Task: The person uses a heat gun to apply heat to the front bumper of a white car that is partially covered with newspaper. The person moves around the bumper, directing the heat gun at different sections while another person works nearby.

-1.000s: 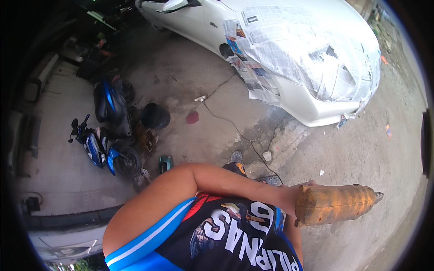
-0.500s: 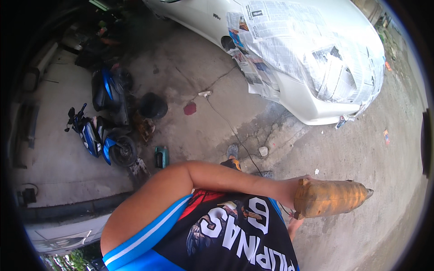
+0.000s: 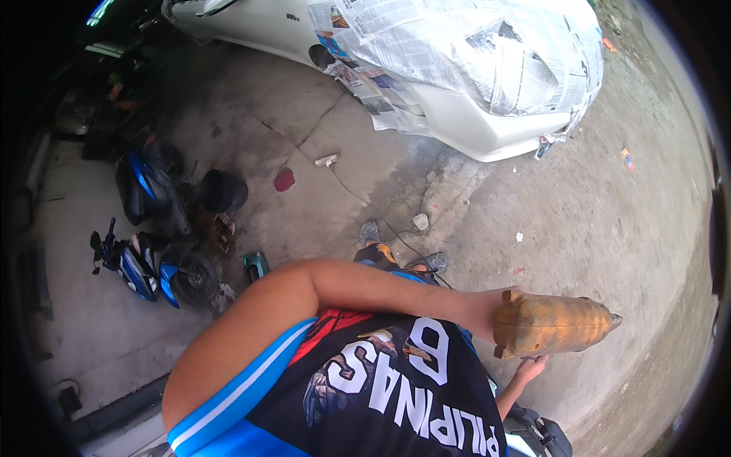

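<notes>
A big, shiny white metal car [image 3: 266, 30] is standing with gray and white newspaper sheets [image 3: 457, 46] already covering its back end, while its bumper [image 3: 487, 145] is showing bare. A blue and black scooter [image 3: 137, 274] is standing left of the car. A worn orange jug-shaped plastic thing [image 3: 556, 324] is pointing right, on the near side of the car. The left hand [image 3: 487, 308] is holding its blunt end, fingers hiding. The right hand [image 3: 529, 369] is curling underneath; I cannot tell if it is gripping. What is left is not showing.

Before you, the cracked grey concrete floor [image 3: 579, 236] bears a round black bucket [image 3: 225, 191], a dark-red patch [image 3: 284, 180], a white oblong block [image 3: 327, 160] and a whitish lump [image 3: 420, 222].
</notes>
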Demonstrator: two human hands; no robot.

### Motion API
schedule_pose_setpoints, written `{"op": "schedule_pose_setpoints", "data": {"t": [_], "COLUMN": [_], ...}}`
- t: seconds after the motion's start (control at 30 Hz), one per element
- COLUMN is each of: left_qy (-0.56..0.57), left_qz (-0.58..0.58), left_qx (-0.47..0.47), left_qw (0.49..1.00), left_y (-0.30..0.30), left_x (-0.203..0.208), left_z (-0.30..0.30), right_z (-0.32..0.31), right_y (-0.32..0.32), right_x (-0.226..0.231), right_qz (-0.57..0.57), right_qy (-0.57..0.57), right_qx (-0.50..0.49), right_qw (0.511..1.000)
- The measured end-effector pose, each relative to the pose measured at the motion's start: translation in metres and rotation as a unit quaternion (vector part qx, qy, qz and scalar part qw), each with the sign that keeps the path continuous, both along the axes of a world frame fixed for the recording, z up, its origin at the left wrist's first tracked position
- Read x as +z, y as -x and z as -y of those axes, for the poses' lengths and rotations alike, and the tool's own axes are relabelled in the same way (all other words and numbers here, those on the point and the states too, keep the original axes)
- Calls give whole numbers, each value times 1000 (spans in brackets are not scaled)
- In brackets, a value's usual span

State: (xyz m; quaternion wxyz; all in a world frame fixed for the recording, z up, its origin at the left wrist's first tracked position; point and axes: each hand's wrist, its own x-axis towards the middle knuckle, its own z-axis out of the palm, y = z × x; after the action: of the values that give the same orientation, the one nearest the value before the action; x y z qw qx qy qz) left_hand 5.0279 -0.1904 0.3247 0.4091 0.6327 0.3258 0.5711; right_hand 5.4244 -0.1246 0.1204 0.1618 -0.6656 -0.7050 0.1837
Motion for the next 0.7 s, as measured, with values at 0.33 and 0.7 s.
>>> {"op": "schedule_pose_setpoints", "data": {"t": [0.33,0.7], "left_qy": [190,418], "left_qz": [-206,368], "left_qx": [127,425], "left_qw": [952,714], "left_y": [65,156], "left_x": [-57,-123], "left_z": [49,108], "right_z": [-5,8], "right_y": [164,247], "right_x": [-104,-118], "right_qz": [-90,123], "right_qy": [154,384], "right_qx": [172,328], "right_qw": [969,854]}}
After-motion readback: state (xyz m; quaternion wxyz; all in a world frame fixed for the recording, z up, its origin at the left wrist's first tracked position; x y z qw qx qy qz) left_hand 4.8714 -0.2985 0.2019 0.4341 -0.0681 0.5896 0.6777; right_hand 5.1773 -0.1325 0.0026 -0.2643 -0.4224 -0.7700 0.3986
